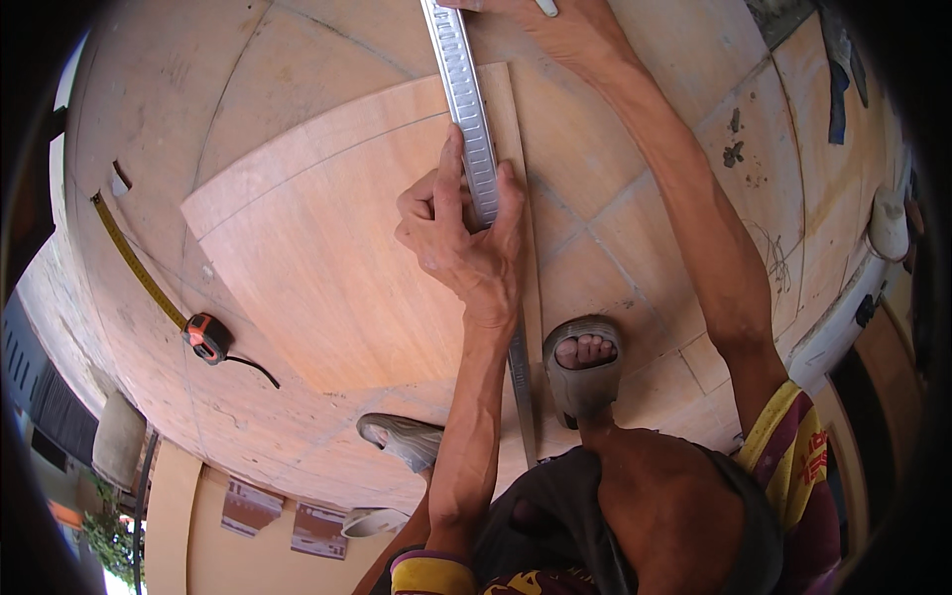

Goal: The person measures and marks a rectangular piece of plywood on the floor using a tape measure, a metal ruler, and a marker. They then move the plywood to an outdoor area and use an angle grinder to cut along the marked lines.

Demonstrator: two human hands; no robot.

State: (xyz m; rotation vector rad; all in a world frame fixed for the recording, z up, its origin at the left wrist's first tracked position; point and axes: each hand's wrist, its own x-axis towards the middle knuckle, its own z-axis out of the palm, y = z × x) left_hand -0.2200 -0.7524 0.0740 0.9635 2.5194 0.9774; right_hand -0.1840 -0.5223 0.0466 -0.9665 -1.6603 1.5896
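Observation:
A long silver metal profile (462,84), with a row of pressed ribs, lies lengthwise near the right edge of a pale wooden board (327,258). My left hand (461,228) is on it at mid-length, thumb on its right side and fingers on its left, pressing it to the board. A darker stretch of the strip runs on below that hand, toward my feet. At the top edge of the picture my right hand (540,15) is beside the profile's far end. A small pale tip sticks out of it; its fingers are mostly cut off.
An orange and black tape measure (206,338) lies left of the board, its yellow blade pulled out. My sandalled right foot (583,362) stands by the board's right edge, my left sandal (397,436) near its lower edge. Dark scraps (734,154) lie on the tiled floor (635,238).

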